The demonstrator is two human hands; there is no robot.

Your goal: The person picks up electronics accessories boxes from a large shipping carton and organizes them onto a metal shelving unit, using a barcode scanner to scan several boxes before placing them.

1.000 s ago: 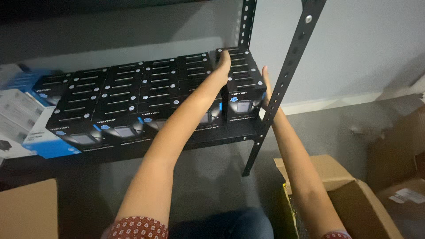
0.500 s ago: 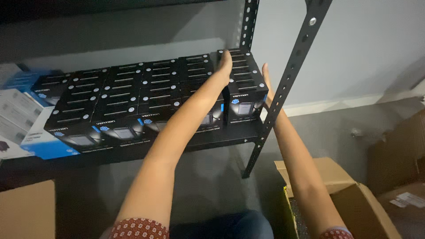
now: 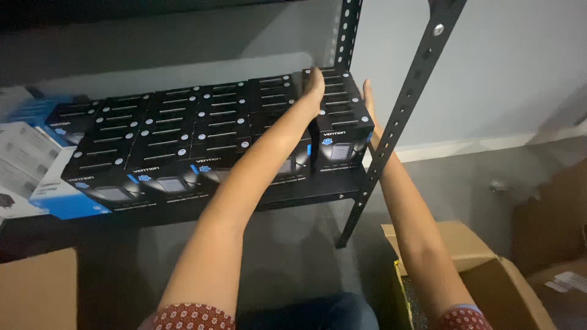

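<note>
A row of black boxes [image 3: 342,116] stands at the right end of a dark metal shelf [image 3: 306,192]. My left hand [image 3: 313,85] lies flat against the row's left side, fingers reaching its far end. My right hand [image 3: 369,101] presses flat against the row's right side, so the row is squeezed between both palms. The front box shows a blue-and-grey picture. Several more rows of matching black boxes [image 3: 165,134] fill the shelf to the left, close against this row.
A slanting perforated metal post [image 3: 406,104] stands just right of my right arm, with another post [image 3: 347,30] behind. White and blue boxes [image 3: 24,165] sit at the shelf's left end. Open cardboard boxes lie on the floor at right [image 3: 489,281] and left [image 3: 36,287].
Both hands stay on the right-hand row of boxes. The row and the view have shifted very slightly; nothing was let go.
</note>
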